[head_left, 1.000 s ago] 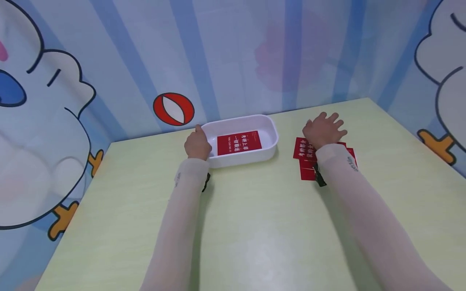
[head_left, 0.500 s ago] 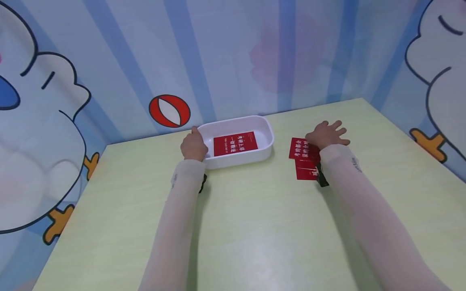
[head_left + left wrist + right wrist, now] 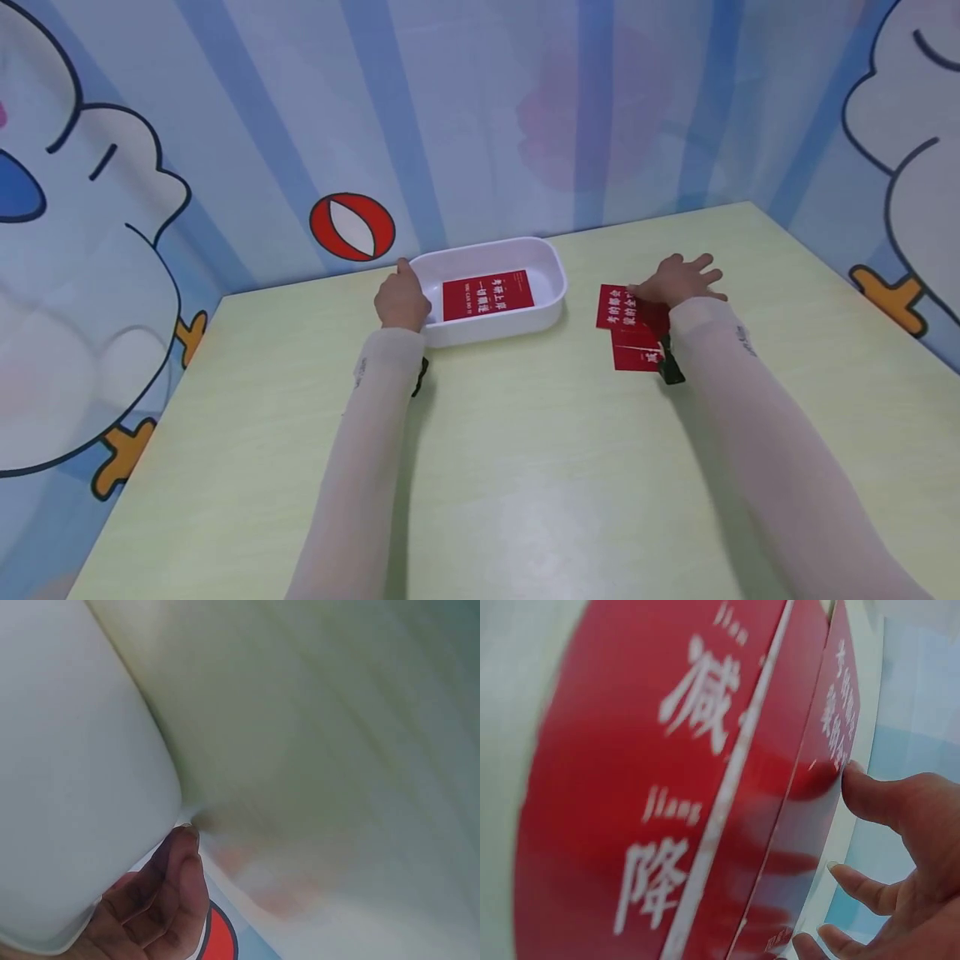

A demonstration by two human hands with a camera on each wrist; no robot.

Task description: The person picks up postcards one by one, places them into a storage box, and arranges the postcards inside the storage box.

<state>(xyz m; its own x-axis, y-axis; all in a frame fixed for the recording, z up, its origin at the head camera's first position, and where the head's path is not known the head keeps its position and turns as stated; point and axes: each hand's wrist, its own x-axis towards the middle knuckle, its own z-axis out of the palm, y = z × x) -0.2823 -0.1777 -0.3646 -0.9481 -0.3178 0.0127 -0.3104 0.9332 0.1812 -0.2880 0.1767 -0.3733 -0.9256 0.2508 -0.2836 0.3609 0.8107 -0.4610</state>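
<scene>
My left hand (image 3: 402, 298) grips the left end of a white plastic tray (image 3: 498, 326), thumb over the rim; the left wrist view shows my curled fingers (image 3: 180, 885) at the tray's underside edge. Inside the tray lies a red card (image 3: 487, 295) with white lettering. Right of the tray, my right hand (image 3: 678, 281) is spread over a pile of overlapping red cards (image 3: 617, 307), partly hidden by hand and sleeve. In the right wrist view, its thumb tip (image 3: 859, 791) is right at the edge of a card (image 3: 802, 787), the other fingers spread apart.
Everything rests on a pale green table (image 3: 510, 467). Behind it stands a blue striped backdrop (image 3: 480, 125) with cartoon birds and a red ball picture (image 3: 352, 227). The tray stands close to the table's back edge.
My right hand has shifted slightly right and its fingers have fanned out. The red edges once seen right of that wrist no longer show. My left hand keeps its grip on the tray.
</scene>
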